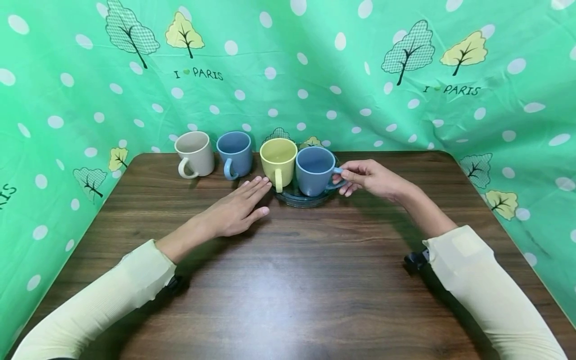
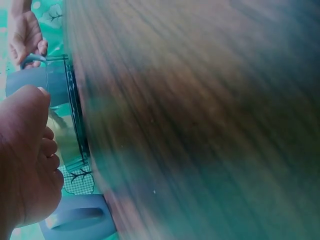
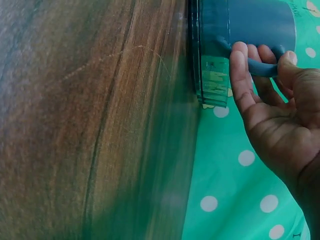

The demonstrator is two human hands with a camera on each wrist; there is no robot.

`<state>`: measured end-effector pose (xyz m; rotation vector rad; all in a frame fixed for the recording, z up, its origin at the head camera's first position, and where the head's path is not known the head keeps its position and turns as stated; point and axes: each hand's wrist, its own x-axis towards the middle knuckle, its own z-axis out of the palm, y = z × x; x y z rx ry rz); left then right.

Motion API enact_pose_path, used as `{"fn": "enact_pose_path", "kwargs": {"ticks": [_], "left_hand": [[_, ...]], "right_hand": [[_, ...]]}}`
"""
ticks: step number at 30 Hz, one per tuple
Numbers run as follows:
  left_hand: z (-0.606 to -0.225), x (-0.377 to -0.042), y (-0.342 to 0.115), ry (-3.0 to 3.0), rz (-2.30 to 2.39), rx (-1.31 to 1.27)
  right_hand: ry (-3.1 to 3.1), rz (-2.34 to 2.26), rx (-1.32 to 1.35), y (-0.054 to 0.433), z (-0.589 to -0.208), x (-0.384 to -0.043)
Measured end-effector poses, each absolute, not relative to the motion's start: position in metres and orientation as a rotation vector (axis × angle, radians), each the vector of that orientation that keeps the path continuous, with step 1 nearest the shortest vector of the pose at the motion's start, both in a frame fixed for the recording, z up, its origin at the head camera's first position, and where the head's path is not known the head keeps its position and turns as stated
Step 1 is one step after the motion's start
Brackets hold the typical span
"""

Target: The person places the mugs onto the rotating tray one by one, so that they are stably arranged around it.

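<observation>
My right hand grips the handle of a blue mug, which stands upright in a clear glass dish. In the right wrist view the thumb and fingers are curled about that mug's handle. Beside it, on the left of the dish, is a yellow mug with its handle toward me. My left hand has its fingers straight, the tips close to the yellow mug; whether they touch it I cannot tell. The dish's far side is hidden behind the mugs.
Left of the dish a second blue mug and a light grey mug stand near the back edge of the brown wooden table. Behind and at the sides hangs a green dotted cloth with printed trees.
</observation>
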<state>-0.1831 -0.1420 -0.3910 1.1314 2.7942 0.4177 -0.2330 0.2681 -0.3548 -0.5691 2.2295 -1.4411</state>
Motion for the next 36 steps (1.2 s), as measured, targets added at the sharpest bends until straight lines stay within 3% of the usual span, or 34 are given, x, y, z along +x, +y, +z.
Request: {"fn": "enact_pose_path", "kwargs": {"ticks": [36], "left_hand": [[-0.39,-0.188,-0.144,2.734,0.443,1.125]], "right_hand": [[2.579,-1.327,-0.744,0.248,-0.357,-0.238]]}}
